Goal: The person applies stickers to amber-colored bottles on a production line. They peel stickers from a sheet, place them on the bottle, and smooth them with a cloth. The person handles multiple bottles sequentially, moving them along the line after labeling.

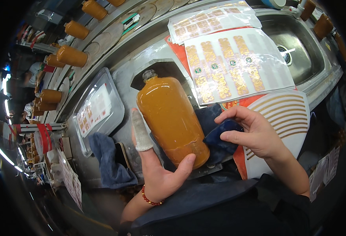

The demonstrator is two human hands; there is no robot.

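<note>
An orange-brown glazed bottle [168, 114] lies tilted in front of me, its clear-rimmed neck pointing away and to the left. My left hand [157, 169] cradles its lower left side, thumb against the base end; a grey cloth sleeve [142, 133] covers one finger. Near the base, a thin film-like edge runs across the glaze. Between thumb and fingers, my right hand [255, 131] pinches a glossy dark blue flat piece [225, 133], whose edge meets the bottle's lower right side. Dark blue cloth [210, 114] lies under and beside the bottle.
Sheets of gold decals [226, 65] lie beyond the bottle, beside a metal sink [299, 39]. A sheet with gold arcs [283, 122] is at right. At left are a clear tray [116, 106], a blue cloth [108, 161] and a phone [122, 155]. More bottles [72, 56] stand on the conveyor.
</note>
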